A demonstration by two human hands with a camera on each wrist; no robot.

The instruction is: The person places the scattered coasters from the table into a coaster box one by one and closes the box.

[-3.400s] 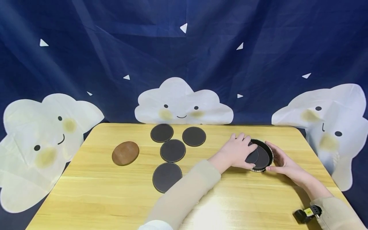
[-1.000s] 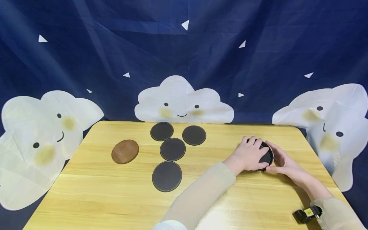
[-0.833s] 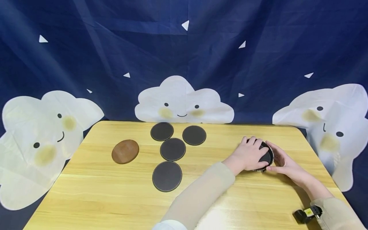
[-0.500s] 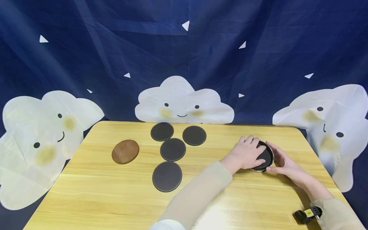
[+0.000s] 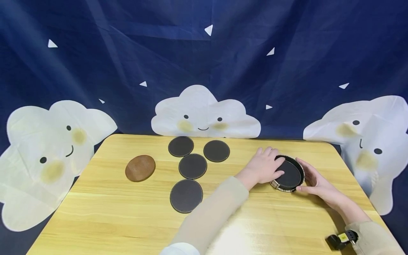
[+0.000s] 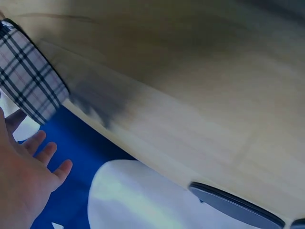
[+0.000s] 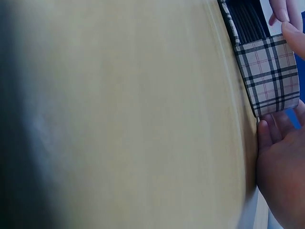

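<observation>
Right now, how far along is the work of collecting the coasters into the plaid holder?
At least one dark coaster already lies in the plaid holder. The left hand rests at its rim while the right hand steadies it. Four dark coasters and the brown coaster remain on the table.

No readable text, label, brand or number appears in any view. The yellow tag (image 5: 342, 235) on the wrist device may carry print, but it is too small to read.
</observation>
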